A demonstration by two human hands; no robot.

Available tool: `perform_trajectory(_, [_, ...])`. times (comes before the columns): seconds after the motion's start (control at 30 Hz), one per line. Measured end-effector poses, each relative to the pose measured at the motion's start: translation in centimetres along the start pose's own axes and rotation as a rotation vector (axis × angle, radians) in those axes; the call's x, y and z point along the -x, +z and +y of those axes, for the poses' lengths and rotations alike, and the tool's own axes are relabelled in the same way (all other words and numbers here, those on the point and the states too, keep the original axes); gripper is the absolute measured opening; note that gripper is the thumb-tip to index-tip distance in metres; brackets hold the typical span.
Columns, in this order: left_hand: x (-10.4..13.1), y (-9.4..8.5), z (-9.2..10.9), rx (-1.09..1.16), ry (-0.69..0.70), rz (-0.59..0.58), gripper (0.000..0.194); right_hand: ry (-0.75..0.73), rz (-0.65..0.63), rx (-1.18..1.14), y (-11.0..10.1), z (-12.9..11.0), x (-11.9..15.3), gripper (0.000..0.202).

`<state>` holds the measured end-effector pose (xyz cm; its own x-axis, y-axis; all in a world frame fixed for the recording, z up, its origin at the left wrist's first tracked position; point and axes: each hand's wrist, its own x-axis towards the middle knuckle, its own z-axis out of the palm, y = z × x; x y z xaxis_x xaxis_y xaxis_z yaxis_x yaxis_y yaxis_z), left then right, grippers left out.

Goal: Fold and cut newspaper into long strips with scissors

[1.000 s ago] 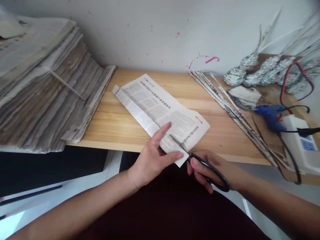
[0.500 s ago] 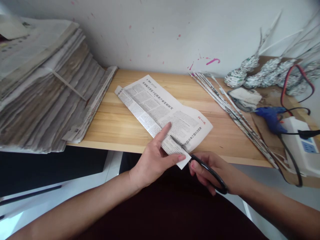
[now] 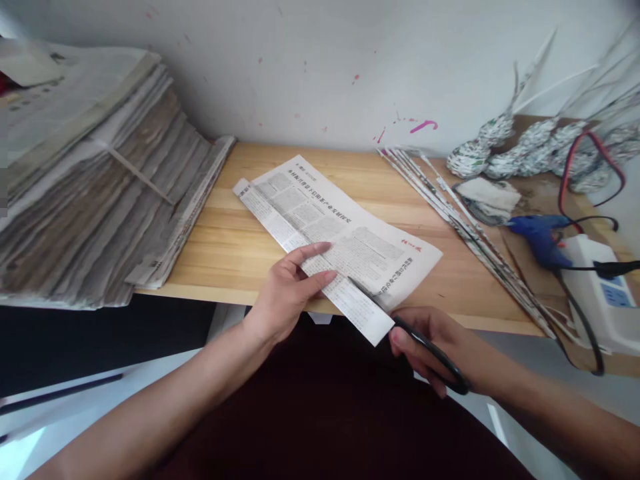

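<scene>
A printed newspaper sheet [image 3: 345, 227] lies slantwise over the wooden table, its near right corner jutting past the front edge. My left hand [image 3: 285, 290] pinches the near long edge between thumb and fingers. In my right hand [image 3: 435, 350] are black-handled scissors [image 3: 425, 350], with fingers wrapped through the handles. The blades point up and left into the sheet from its right end, along a narrow strip [image 3: 357, 307] on the near side. Part of the blades is hidden by the paper.
A tall strapped stack of newspapers [image 3: 100, 193] stands at the left. Thin rolled paper sticks [image 3: 465, 233] lie to the right, beside a blue glue gun [image 3: 540, 233], a white power strip [image 3: 597, 287] and woven paper pieces [image 3: 525, 147]. The table's front edge [image 3: 240, 297] runs close to my body.
My left hand has slid left and up along the sheet's edge and pinches it there. The sheet, scissors and right hand have shifted slightly right and toward me.
</scene>
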<state>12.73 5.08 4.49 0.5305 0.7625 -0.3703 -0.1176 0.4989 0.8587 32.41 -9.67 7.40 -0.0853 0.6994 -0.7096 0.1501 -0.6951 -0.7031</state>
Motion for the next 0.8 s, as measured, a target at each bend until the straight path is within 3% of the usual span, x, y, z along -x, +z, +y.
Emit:
perform_trajectory(0.3, [0.8, 0.7, -0.3, 0.015, -0.031, -0.144, 0.073, -0.129, -0.099, 0.117, -0.4, 0.1, -0.9, 0.068])
perform_trajectory(0.43, [1.0, 0.7, -0.2, 0.010, -0.015, -0.153, 0.073, -0.116, -0.073, 0.158, -0.2, -0.6, -0.9, 0.074])
perform_trajectory(0.8, [0.8, 0.4, -0.3, -0.003, -0.019, -0.159, 0.079, -0.087, -0.011, 0.045, 0.5, -1.5, -0.4, 0.065])
